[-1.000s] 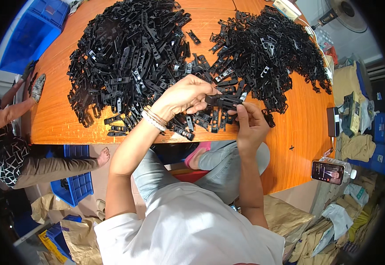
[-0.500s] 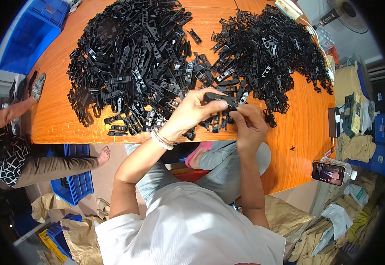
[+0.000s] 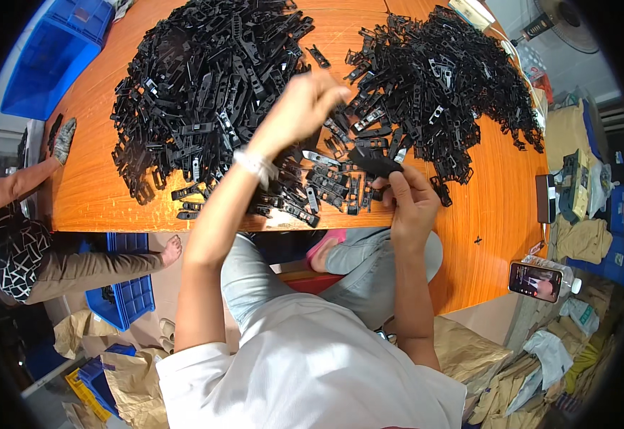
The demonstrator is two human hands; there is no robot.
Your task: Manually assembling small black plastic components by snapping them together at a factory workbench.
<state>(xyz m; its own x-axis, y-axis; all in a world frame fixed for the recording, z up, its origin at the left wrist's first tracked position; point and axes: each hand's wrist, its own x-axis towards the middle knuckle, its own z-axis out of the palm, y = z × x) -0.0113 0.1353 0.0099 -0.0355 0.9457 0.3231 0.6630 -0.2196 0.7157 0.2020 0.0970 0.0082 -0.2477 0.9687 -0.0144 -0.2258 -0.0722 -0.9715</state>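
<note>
My right hand (image 3: pixel 413 200) pinches a dark, flat black plastic piece (image 3: pixel 375 163) by its near end, low over the table. The piece points away to the upper left. Over the right side of the large heap of black plastic clip-like parts (image 3: pixel 197 93) is my left hand (image 3: pixel 303 107), smeared by motion, so whether its fingers grip anything is unclear. Below and between my hands, several loose black parts (image 3: pixel 326 182) lie near the table's front edge. A second heap of thinner black frame-like parts (image 3: pixel 433 86) spreads on the right.
A blue bin (image 3: pixel 51 64) stands at the far left of the orange wooden table (image 3: pixel 462 264). A co-worker's gloved hand (image 3: pixel 64 141) rests at the left edge. At the right edge a phone (image 3: pixel 535 281) leans on a clear bottle (image 3: pixel 575 284). Brown bags (image 3: pixel 133 386) lie below.
My left hand has let go of the black piece and moved up and left to the large heap. My right hand keeps hold of the piece, nearly in place.
</note>
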